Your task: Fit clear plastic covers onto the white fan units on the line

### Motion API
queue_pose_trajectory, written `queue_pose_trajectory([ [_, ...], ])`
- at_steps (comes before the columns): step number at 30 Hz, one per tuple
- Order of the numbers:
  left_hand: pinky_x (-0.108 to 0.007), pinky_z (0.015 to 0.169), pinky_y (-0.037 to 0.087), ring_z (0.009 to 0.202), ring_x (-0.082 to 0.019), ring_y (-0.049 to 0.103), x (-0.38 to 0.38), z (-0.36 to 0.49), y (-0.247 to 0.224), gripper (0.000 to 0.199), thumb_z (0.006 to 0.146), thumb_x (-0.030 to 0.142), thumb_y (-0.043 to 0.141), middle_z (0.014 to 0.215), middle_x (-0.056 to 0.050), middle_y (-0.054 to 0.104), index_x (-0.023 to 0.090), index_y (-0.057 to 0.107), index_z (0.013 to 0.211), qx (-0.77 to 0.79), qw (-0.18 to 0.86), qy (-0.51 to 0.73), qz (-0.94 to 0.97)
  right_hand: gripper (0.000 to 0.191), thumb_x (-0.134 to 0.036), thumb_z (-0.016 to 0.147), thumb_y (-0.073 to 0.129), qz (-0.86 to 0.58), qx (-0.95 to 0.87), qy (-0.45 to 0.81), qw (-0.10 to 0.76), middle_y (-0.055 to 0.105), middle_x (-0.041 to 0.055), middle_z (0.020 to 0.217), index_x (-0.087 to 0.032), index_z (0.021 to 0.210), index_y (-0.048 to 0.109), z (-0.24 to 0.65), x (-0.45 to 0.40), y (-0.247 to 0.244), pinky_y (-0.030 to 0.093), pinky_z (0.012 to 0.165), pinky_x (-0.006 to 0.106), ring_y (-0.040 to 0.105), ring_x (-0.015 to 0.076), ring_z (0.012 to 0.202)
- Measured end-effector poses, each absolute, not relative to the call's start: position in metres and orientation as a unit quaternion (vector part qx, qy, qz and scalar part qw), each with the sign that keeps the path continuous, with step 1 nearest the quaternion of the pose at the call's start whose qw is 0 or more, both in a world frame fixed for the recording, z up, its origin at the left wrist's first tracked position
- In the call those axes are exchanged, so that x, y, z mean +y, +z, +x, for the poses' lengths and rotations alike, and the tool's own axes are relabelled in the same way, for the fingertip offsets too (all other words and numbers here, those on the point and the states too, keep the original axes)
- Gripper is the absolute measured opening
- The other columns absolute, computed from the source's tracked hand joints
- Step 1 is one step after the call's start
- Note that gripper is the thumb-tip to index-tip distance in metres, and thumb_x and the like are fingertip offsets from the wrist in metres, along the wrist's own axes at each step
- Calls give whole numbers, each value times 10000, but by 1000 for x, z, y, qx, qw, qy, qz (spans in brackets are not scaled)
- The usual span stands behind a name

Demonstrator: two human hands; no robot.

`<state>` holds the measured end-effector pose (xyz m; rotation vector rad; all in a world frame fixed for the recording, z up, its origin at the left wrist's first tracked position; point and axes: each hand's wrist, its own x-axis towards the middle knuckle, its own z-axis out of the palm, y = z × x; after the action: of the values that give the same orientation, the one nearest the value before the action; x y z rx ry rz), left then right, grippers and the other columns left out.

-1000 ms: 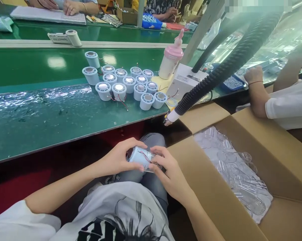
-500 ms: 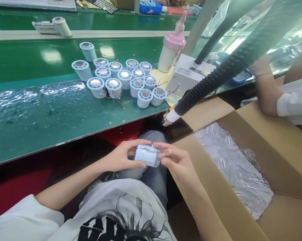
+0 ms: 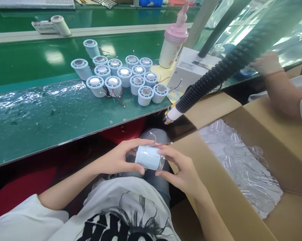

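Note:
Above my lap, a pale blue cylinder [image 3: 147, 158] lies on its side between my hands, with a clear plastic cup [image 3: 162, 162] around its right end. My left hand [image 3: 123, 157] grips the cylinder's left end, thumb below and fingers above. The fingers and thumb of my right hand [image 3: 179, 167] are closed on the clear cup. Thin wires [image 3: 163, 144] with small white connectors stick up over the cylinder's top side. Several similar blue cylinders [image 3: 124, 76] stand upright on the green table [image 3: 53, 117], some with red and black wires.
A black corrugated hose [image 3: 203, 88] with a metal-tipped nozzle hangs right of my hands. Beyond it stand a white box [image 3: 188, 70] and a pink-lidded bottle [image 3: 172, 45]. An open carton [image 3: 216, 180] holds clear cups at right. Another person's arm [image 3: 278, 80] rests behind it.
The wires now stick out above the cylinder instead of lying along it. My right hand has shifted, its thumb now under the clear cup. The view has moved slightly.

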<state>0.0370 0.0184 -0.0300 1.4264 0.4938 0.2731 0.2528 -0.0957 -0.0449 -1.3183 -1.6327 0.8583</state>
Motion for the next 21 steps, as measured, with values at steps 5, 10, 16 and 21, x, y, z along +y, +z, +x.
queue_pose_trajectory([
  [5, -381, 1055, 437, 1276, -263, 517, 22, 41, -39, 782, 658, 182, 822, 1407, -90, 527, 280, 494, 1362, 226, 761, 152, 589, 470, -207, 759, 760, -505, -596, 407, 474, 647, 87, 1219, -268, 1184, 571, 250, -91, -53, 561, 955, 430, 578, 273, 1218],
  [10, -375, 990, 466, 1162, -278, 593, 43, 74, -62, 745, 578, 217, 871, 1246, -139, 646, 162, 589, 1265, 302, 791, 207, 490, 447, -321, 747, 766, -520, -486, 392, 583, 605, 124, 1263, -253, 1123, 534, 247, -74, -92, 559, 930, 449, 590, 275, 1198],
  [16, -393, 1003, 444, 1146, -261, 599, 72, 112, -82, 670, 633, 257, 845, 1225, -143, 656, 134, 603, 1246, 290, 797, 224, 480, 518, -415, 720, 763, -536, -425, 346, 642, 587, 151, 1259, -249, 1107, 462, 251, -49, -125, 565, 907, 447, 598, 270, 1182],
  [21, -400, 1031, 425, 1171, -255, 581, 80, 107, -78, 701, 651, 224, 833, 1268, -147, 626, 139, 565, 1293, 279, 790, 220, 500, 501, -384, 712, 773, -530, -442, 340, 639, 604, 148, 1264, -236, 1104, 498, 256, -40, -120, 550, 935, 444, 595, 266, 1190],
])
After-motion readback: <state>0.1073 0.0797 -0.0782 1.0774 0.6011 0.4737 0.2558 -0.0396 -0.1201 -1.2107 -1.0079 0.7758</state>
